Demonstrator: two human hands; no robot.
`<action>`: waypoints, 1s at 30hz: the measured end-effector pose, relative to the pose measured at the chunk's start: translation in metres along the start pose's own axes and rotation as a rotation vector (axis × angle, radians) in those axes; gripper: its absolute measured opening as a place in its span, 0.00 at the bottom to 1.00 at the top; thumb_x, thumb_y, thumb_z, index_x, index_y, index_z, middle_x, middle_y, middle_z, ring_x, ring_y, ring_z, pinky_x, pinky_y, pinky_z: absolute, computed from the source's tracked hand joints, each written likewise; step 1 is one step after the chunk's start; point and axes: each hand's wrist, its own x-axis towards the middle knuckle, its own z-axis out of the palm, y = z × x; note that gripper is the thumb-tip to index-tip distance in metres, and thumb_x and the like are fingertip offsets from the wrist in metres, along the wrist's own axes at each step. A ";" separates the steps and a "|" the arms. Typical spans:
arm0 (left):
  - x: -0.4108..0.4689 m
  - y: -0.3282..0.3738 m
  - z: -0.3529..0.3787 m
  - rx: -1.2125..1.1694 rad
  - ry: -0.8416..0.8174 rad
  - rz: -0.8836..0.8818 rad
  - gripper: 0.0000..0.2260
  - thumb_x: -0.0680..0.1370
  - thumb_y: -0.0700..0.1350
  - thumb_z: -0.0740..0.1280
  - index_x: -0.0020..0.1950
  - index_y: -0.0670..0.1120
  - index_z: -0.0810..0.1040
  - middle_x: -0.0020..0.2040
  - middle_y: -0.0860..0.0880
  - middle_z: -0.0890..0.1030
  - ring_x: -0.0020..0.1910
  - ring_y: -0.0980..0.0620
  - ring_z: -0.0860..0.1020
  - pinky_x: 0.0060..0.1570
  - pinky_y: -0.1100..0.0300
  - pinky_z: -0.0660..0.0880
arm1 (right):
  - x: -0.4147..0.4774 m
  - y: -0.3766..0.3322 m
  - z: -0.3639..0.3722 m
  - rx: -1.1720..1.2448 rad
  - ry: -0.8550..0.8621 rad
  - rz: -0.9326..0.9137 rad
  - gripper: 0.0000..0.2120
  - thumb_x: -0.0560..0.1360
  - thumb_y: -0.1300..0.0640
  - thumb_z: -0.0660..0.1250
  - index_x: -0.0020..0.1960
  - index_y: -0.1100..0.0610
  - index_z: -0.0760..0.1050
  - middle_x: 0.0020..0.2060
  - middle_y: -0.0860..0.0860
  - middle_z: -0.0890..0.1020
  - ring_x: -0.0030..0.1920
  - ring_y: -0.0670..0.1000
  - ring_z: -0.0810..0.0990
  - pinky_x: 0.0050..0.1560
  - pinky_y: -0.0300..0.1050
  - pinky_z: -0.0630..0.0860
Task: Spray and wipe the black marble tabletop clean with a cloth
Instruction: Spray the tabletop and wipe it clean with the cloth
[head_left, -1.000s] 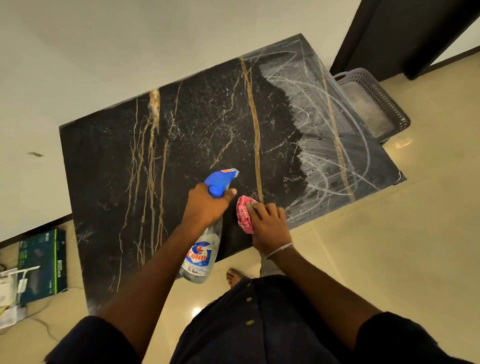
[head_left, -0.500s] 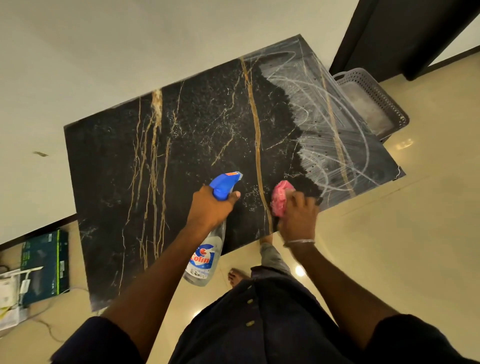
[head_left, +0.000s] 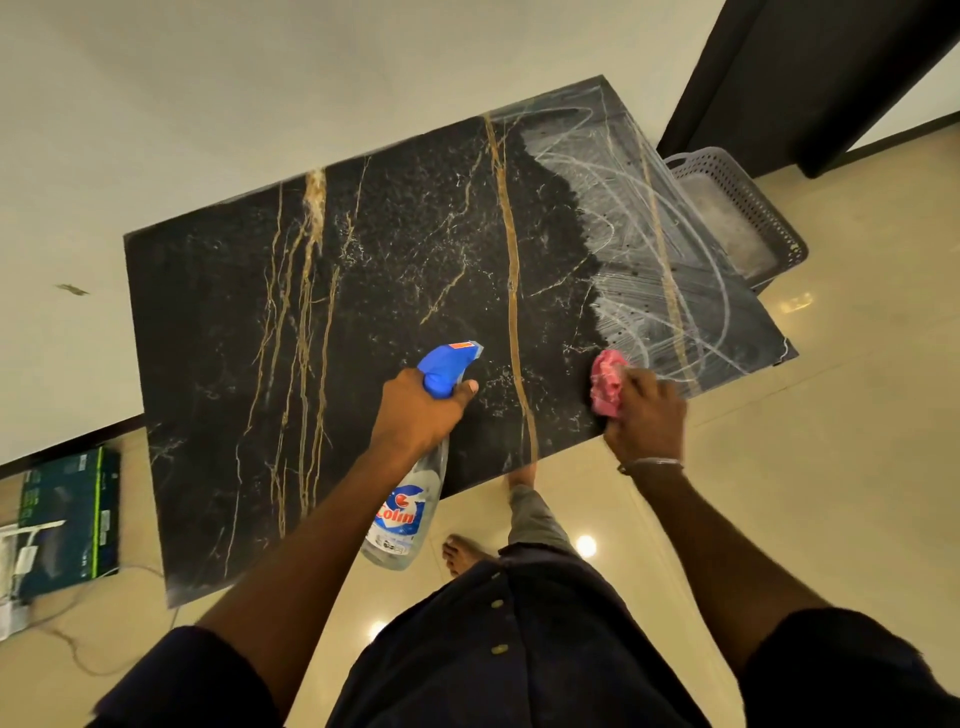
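Observation:
The black marble tabletop (head_left: 395, 291) with gold veins fills the middle of the view. Its right part is covered in whitish smeared streaks (head_left: 670, 270). My left hand (head_left: 421, 415) grips the neck of a clear spray bottle (head_left: 410, 499) with a blue trigger head, held over the table's near edge. My right hand (head_left: 647, 415) presses a bunched pink cloth (head_left: 607, 382) onto the marble near the front edge, at the border of the streaked area.
A grey perforated plastic basket (head_left: 748, 208) stands on the floor beyond the table's right end. A dark green box (head_left: 67, 519) and cables lie on the floor at the left. A dark door frame (head_left: 810, 73) rises at the upper right. My bare feet are below the table's near edge.
My right hand has slid the pink cloth to the right along the front edge, up to the streaked area. The left hand with the bottle has stayed almost in place.

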 end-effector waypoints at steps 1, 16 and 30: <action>-0.001 -0.002 0.002 0.005 -0.001 -0.002 0.08 0.75 0.50 0.69 0.47 0.47 0.74 0.36 0.50 0.75 0.34 0.55 0.74 0.35 0.68 0.68 | 0.005 0.009 -0.004 0.010 0.001 0.074 0.29 0.62 0.53 0.63 0.63 0.60 0.74 0.55 0.58 0.75 0.52 0.62 0.71 0.47 0.54 0.69; 0.005 0.021 0.063 0.073 -0.046 -0.064 0.11 0.71 0.52 0.72 0.44 0.46 0.78 0.34 0.49 0.79 0.31 0.55 0.76 0.31 0.64 0.72 | -0.010 -0.033 0.000 0.027 -0.099 -0.317 0.34 0.56 0.57 0.76 0.63 0.54 0.76 0.54 0.52 0.78 0.49 0.57 0.72 0.46 0.52 0.72; 0.017 0.062 0.096 0.062 -0.025 -0.102 0.11 0.74 0.50 0.71 0.50 0.44 0.78 0.41 0.47 0.80 0.36 0.56 0.76 0.32 0.72 0.66 | 0.007 -0.010 -0.006 0.144 -0.093 -0.192 0.31 0.57 0.61 0.74 0.60 0.56 0.74 0.53 0.53 0.77 0.47 0.57 0.74 0.44 0.50 0.71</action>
